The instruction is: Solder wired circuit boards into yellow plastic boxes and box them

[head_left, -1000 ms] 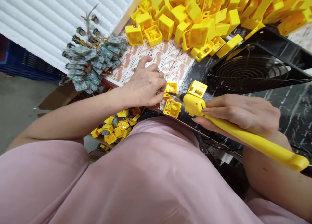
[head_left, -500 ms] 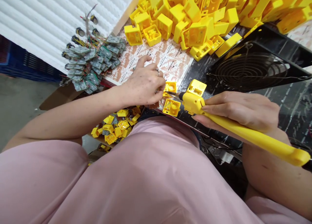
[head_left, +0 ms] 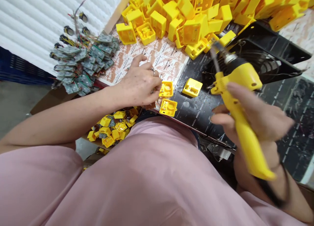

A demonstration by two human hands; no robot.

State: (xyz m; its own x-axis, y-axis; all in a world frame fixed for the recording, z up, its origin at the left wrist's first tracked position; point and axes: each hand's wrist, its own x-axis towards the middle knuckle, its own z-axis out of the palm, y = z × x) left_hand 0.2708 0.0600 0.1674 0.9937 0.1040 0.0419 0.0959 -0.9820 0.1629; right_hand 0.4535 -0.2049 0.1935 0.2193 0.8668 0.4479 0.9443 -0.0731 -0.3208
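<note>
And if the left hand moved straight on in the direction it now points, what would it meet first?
Probably the left hand would first meet the upper open yellow case, right beside its curled fingers; I cannot tell whether they touch it.

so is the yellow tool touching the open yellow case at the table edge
No, the yellow tool is well right of the open case, with black tabletop showing between them.

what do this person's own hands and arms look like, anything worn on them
Both hands, the left and the right, are ungloved, and the forearms are bare. A silver-coloured ring sits on a left-hand finger. The plain pink sleeves stop short of the forearms. A dark loop blurs by the right wrist; whether it is worn or a cable, I can't tell.
</note>
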